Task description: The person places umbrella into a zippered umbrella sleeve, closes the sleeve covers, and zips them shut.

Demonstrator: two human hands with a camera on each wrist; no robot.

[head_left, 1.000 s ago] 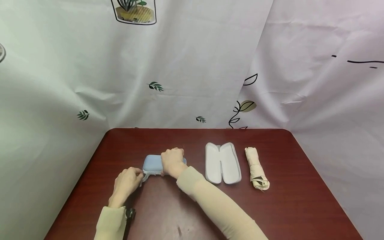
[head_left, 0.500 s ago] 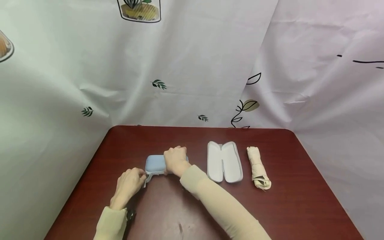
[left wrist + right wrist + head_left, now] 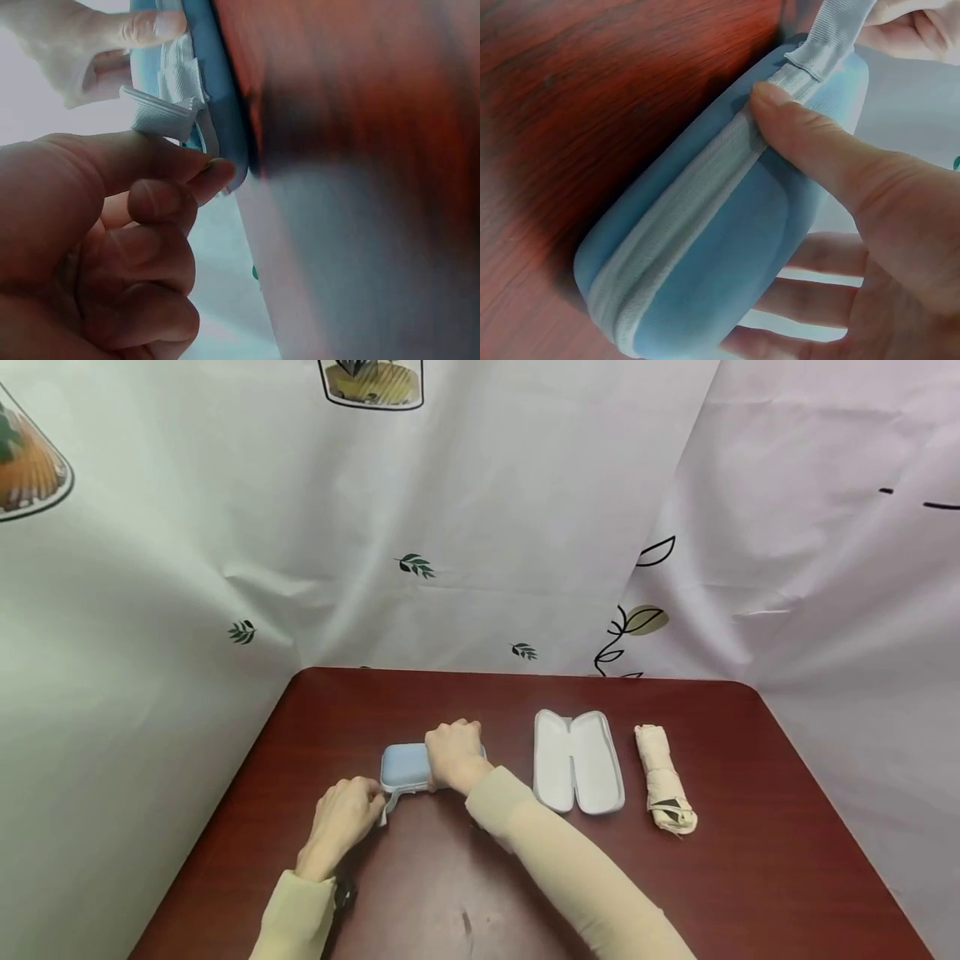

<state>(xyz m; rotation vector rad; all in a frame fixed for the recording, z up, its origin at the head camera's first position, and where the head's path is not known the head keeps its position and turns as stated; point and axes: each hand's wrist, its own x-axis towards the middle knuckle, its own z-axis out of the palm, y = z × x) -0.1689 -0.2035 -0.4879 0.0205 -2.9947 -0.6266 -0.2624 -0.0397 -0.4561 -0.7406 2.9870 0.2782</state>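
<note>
A light blue zippered case (image 3: 403, 766) lies on the table, its pale zip band (image 3: 682, 210) running along the side. My right hand (image 3: 456, 756) grips it from above at its right part, thumb pressed on the zip band and fingers round the far side. At the case's left front corner, my left hand (image 3: 341, 822) pinches between thumb and forefinger what looks like the zipper pull, mostly hidden by the fingertips (image 3: 217, 172). Next to those fingers a grey fabric tab (image 3: 161, 116) sticks out from the case.
Right of the blue case, a white hard case (image 3: 577, 764) lies opened flat. Farther right is a rolled cream cloth bundle (image 3: 665, 781). The dark red table (image 3: 750, 877) ends at a printed white curtain (image 3: 487, 527) behind and on both sides.
The head view has turned slightly, so everything sits farther right in it. Both hands keep their hold, and the case shows no clear movement on the table.
</note>
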